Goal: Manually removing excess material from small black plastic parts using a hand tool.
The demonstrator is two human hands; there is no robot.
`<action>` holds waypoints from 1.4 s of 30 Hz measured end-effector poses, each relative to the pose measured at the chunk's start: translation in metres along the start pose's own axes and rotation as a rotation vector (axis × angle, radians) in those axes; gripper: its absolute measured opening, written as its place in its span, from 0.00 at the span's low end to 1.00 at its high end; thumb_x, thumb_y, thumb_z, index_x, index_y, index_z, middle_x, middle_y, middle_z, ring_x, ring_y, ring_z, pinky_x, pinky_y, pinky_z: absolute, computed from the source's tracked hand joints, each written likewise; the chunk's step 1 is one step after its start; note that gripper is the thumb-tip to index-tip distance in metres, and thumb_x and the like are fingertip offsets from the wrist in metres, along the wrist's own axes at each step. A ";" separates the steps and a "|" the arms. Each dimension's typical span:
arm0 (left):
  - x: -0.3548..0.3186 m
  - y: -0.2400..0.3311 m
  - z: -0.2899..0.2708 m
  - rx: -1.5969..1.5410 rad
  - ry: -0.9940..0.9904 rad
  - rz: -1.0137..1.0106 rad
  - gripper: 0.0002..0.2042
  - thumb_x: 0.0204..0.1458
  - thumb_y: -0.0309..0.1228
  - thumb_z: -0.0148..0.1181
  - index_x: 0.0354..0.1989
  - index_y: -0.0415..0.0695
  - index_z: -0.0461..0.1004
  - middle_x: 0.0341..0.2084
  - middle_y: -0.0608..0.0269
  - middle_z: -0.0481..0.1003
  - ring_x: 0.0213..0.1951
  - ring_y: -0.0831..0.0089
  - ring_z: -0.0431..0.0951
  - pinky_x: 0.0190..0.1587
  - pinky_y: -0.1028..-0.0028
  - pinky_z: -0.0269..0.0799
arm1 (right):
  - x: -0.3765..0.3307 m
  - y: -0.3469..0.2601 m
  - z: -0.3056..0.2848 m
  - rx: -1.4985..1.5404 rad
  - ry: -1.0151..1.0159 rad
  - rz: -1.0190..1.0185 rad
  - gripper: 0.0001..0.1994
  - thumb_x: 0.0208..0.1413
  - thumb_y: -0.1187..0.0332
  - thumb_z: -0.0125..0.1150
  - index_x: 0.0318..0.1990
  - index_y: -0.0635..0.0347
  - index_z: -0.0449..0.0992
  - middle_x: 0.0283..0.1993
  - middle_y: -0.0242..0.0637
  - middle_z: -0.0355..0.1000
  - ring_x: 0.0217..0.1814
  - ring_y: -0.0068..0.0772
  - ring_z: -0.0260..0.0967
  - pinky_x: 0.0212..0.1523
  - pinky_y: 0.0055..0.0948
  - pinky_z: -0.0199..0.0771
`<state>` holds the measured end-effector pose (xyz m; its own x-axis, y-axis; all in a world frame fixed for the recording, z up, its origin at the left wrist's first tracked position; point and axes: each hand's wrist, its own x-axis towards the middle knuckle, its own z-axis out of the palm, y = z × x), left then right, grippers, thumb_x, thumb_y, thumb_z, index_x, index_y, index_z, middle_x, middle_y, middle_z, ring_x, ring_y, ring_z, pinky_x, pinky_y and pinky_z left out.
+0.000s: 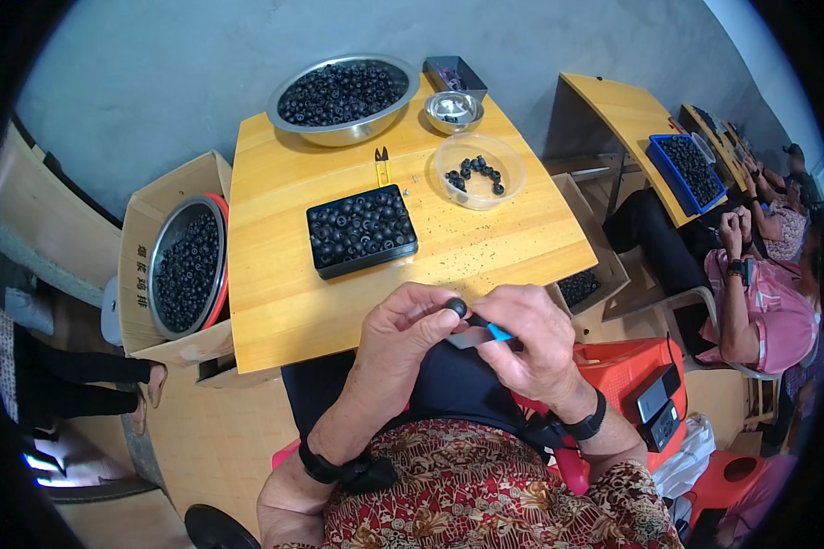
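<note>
Between the thumb and fingers of my left hand point(410, 322) is a small round black part point(456, 306), held just over the table's near edge. My right hand point(533, 340), close beside it, is closed on a small tool with a blue piece point(498, 332) and a flat greyish piece; its exact kind is partly hidden by the fingers. The hands nearly meet at the black part. Beyond them, on the wooden table point(284, 302), a black rectangular tray point(366, 260) is filled with similar round black parts, many showing a hole.
A clear plastic bowl point(519, 174) holds several black parts. Behind are yellow-handled snips point(382, 169), a large metal basin point(339, 137), a small metal bowl point(467, 101) and a dark box point(467, 73). A cardboard box point(137, 302) with another full basin stands left. People sit at tables to the right.
</note>
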<state>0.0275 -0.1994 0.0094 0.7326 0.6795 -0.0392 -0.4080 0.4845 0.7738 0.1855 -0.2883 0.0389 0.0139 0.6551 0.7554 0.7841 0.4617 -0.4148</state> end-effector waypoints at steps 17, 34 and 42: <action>-0.002 -0.006 -0.001 -0.240 -0.102 -0.094 0.09 0.57 0.23 0.61 0.45 0.41 0.72 0.38 0.61 0.78 0.41 0.73 0.79 0.49 0.75 0.76 | -0.009 0.012 -0.011 -0.269 0.018 -0.226 0.17 0.33 0.79 0.69 0.36 0.64 0.79 0.39 0.40 0.74 0.25 0.30 0.69 0.24 0.25 0.69; 0.004 -0.014 -0.005 -0.227 -0.189 0.028 0.06 0.56 0.23 0.62 0.40 0.40 0.73 0.37 0.57 0.78 0.39 0.72 0.78 0.46 0.75 0.74 | -0.008 0.021 -0.008 -0.318 0.015 -0.325 0.11 0.36 0.78 0.64 0.33 0.63 0.77 0.40 0.39 0.75 0.25 0.30 0.69 0.24 0.26 0.71; 0.001 0.000 0.007 -0.124 -0.177 0.070 0.07 0.55 0.29 0.65 0.36 0.45 0.72 0.33 0.58 0.76 0.37 0.71 0.76 0.43 0.73 0.71 | -0.005 0.033 -0.024 -0.297 0.140 -0.079 0.13 0.43 0.85 0.67 0.39 0.65 0.76 0.37 0.45 0.76 0.31 0.40 0.73 0.31 0.31 0.73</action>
<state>0.0317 -0.2024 0.0139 0.7802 0.6115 0.1319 -0.5169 0.5113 0.6866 0.2263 -0.2904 0.0337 0.0145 0.5264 0.8501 0.9325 0.2997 -0.2015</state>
